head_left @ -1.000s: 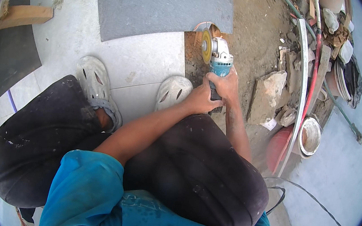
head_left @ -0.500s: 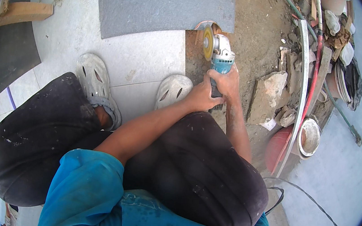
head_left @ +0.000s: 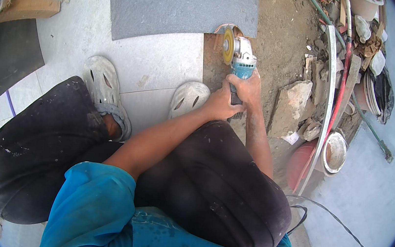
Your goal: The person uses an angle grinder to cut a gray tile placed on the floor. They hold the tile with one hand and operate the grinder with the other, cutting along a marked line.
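Observation:
Both of my hands are wrapped around an angle grinder (head_left: 244, 66) with a teal body, a silver head and a yellow disc. My left hand (head_left: 221, 101) grips its rear part, and my right hand (head_left: 247, 88) closes round the body just ahead. The disc stands on edge at the near right part of a dark grey tile (head_left: 182, 3). A curved notch with a reddish outline shows in the tile's edge there, partly hidden behind the disc. Whether the disc touches the tile I cannot tell.
Pale floor tiles (head_left: 161, 60) lie under my clog-shod feet. Bare soil (head_left: 283, 25) runs along the right, with broken stone slabs (head_left: 290, 108), a long metal strip (head_left: 330, 75), a red hose (head_left: 344, 77) and a white bucket (head_left: 336, 153). A wooden piece (head_left: 29, 5) stands at left.
My hands and the grinder hold nearly the same place against the tile. The view has shifted very slightly.

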Demonstrator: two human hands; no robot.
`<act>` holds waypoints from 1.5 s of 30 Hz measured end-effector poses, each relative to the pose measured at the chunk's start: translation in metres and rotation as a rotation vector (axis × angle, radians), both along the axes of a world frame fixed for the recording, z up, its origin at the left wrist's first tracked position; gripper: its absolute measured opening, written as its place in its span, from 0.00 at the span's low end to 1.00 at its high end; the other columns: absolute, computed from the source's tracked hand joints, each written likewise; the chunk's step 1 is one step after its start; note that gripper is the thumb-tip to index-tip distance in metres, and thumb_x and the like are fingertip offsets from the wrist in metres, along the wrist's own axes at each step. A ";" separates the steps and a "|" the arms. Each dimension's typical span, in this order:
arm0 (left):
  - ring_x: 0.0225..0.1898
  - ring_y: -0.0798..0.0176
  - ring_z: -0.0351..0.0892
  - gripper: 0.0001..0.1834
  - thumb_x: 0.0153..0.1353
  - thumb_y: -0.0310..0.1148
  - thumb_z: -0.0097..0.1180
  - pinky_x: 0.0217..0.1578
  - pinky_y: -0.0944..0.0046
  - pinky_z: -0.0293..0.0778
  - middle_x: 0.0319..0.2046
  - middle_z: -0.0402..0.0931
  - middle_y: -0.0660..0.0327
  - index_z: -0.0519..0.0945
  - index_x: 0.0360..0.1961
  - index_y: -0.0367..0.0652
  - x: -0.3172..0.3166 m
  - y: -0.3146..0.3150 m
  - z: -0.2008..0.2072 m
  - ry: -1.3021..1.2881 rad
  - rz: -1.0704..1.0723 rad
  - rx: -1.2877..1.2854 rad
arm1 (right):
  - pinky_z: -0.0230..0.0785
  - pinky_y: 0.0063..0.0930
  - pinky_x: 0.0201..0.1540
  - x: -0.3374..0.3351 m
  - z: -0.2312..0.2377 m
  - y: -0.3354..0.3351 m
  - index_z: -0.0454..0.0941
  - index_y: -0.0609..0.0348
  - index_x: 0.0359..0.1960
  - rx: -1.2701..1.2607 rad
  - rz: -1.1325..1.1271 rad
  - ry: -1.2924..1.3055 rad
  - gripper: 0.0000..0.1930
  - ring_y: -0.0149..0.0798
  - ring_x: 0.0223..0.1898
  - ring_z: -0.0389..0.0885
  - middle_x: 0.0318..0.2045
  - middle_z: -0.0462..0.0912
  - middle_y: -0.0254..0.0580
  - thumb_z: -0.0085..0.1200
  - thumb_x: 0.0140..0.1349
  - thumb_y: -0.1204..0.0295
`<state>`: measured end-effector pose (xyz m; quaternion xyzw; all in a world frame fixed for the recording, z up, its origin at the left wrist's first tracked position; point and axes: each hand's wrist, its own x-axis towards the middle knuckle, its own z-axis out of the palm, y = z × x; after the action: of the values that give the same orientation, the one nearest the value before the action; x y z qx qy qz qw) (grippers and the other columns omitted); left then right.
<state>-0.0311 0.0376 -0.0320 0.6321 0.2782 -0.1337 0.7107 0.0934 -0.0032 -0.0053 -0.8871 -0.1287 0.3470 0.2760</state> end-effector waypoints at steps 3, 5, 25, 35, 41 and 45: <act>0.53 0.36 0.80 0.54 0.53 0.47 0.71 0.54 0.47 0.75 0.50 0.78 0.34 0.47 0.65 0.27 0.000 0.000 -0.001 -0.015 0.016 -0.012 | 0.75 0.35 0.43 0.000 0.003 0.002 0.78 0.66 0.45 -0.016 0.000 0.020 0.26 0.38 0.37 0.83 0.35 0.85 0.44 0.66 0.44 0.65; 0.53 0.36 0.80 0.54 0.53 0.46 0.71 0.55 0.47 0.75 0.50 0.78 0.34 0.47 0.65 0.27 0.000 0.000 0.000 -0.012 0.020 -0.016 | 0.76 0.38 0.45 0.001 0.002 0.002 0.78 0.66 0.47 0.006 -0.004 0.018 0.28 0.43 0.40 0.85 0.38 0.86 0.49 0.66 0.43 0.64; 0.53 0.36 0.80 0.55 0.54 0.46 0.71 0.55 0.47 0.75 0.51 0.77 0.34 0.46 0.67 0.30 0.004 0.002 0.003 0.052 0.029 -0.018 | 0.76 0.39 0.45 0.004 -0.001 0.006 0.78 0.67 0.47 -0.029 -0.007 0.030 0.29 0.47 0.40 0.86 0.37 0.86 0.53 0.66 0.42 0.63; 0.53 0.35 0.80 0.55 0.54 0.46 0.70 0.54 0.46 0.75 0.51 0.77 0.33 0.45 0.68 0.31 0.004 0.001 0.000 0.041 0.047 -0.014 | 0.76 0.39 0.44 0.004 -0.002 0.008 0.79 0.67 0.46 -0.022 -0.014 0.035 0.28 0.46 0.40 0.86 0.37 0.86 0.52 0.65 0.42 0.63; 0.53 0.34 0.80 0.56 0.55 0.47 0.70 0.54 0.46 0.75 0.52 0.75 0.30 0.44 0.66 0.25 -0.005 -0.006 0.005 0.004 0.001 0.037 | 0.76 0.36 0.44 -0.003 0.003 -0.003 0.78 0.67 0.46 0.015 0.009 0.063 0.28 0.43 0.39 0.85 0.36 0.86 0.49 0.66 0.42 0.65; 0.57 0.32 0.76 0.57 0.57 0.50 0.69 0.58 0.47 0.72 0.56 0.71 0.26 0.43 0.66 0.21 -0.007 0.002 0.017 0.049 -0.094 -0.059 | 0.76 0.35 0.43 -0.008 0.010 -0.007 0.78 0.67 0.46 0.013 -0.017 0.070 0.27 0.40 0.38 0.85 0.36 0.86 0.48 0.66 0.42 0.66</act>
<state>-0.0384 0.0392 -0.0154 0.6197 0.2616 -0.1903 0.7150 0.0850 -0.0102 0.0049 -0.8737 -0.1137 0.3745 0.2890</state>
